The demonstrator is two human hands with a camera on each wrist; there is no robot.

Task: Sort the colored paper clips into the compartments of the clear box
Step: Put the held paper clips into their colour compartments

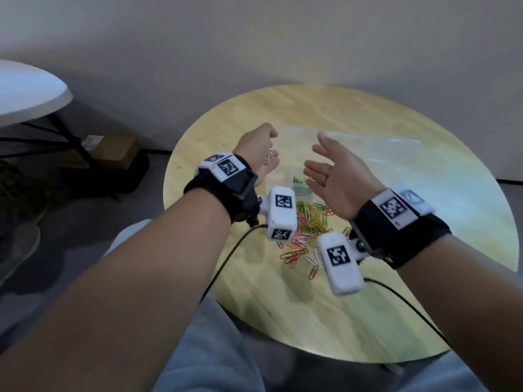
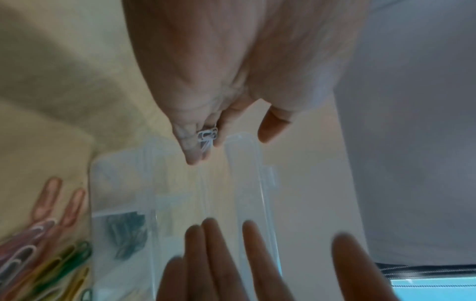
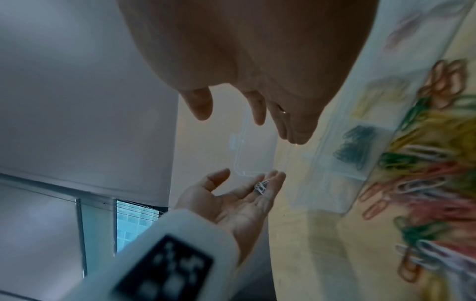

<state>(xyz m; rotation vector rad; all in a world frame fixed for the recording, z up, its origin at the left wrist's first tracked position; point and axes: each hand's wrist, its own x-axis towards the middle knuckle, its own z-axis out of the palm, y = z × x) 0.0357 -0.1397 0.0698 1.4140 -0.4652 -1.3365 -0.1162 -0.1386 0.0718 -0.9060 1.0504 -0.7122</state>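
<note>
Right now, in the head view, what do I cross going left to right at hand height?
White side table → brown cardboard box on the floor → left hand holding white paper clips → clear compartment box → open right hand → clear plastic bag.

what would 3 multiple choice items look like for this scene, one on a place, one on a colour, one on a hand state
1. Where is the loose clip pile?
A. on the wooden table, nearer the person than the clear box
B. on the floor
C. inside the box

2. What colour are the clips in the left hand?
A. green
B. white
C. red

3. How is the right hand?
A. fist closed
B. gripping the box
C. open, holding nothing

Answers: 1 A, the head view shows the pile on the table below the box. 2 B, white clips lie on its fingers. 3 C, its fingers are spread with nothing in them.
</note>
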